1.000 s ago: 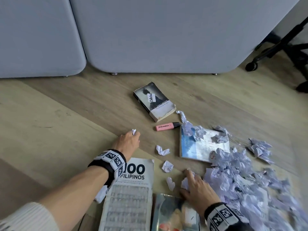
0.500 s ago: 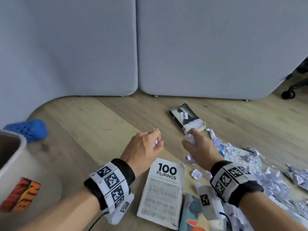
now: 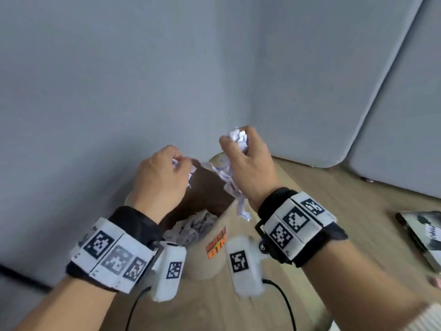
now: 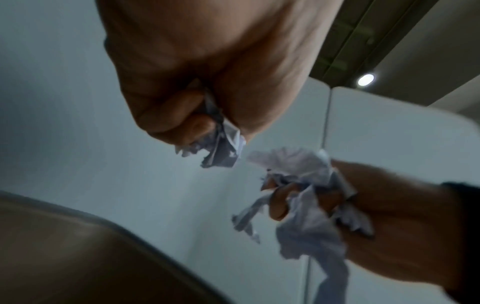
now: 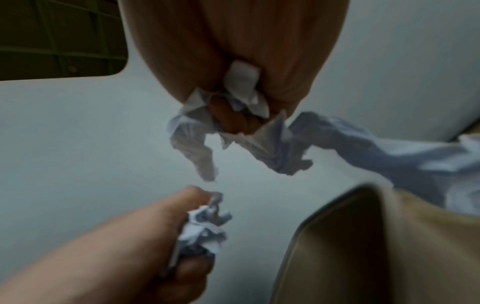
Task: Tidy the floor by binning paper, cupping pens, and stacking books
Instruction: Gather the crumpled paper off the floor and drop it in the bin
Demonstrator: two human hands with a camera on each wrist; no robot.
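**Both fists of paper over the bin**

While both hands hang above the bin (image 3: 216, 254), the step in hand looks like the drop, and doing it well means letting go only where the scraps will fall inside the rim.

Starting on the left, the left hand (image 3: 160, 180) is curled tight round a small wad (image 3: 189, 174), with only a few white corners showing past the knuckles. It sits over the near-left part of the opening, so uncurling the fingers straight down should land the wad on the crumpled sheets (image 3: 191, 226) already lying inside.

Moving to the middle, the bin stands upright on the floor (image 3: 346, 211) against the grey panel (image 3: 119, 80), its brown interior open and partly filled.

Further right, the right hand (image 3: 248, 168) clamps a bigger bundle (image 3: 235, 187), held higher than the left. A loose tail trails down from the fist and seems to dangle at or just outside the bin's right rim; the wrist view shows the tail reaching past the rim too. That is the risk: released here, the tail may slide down the outside. Better to shift this hand leftward and lower it before opening.

At the far right edge, a book (image 3: 422, 235) lies on the floor, not yet stacked.
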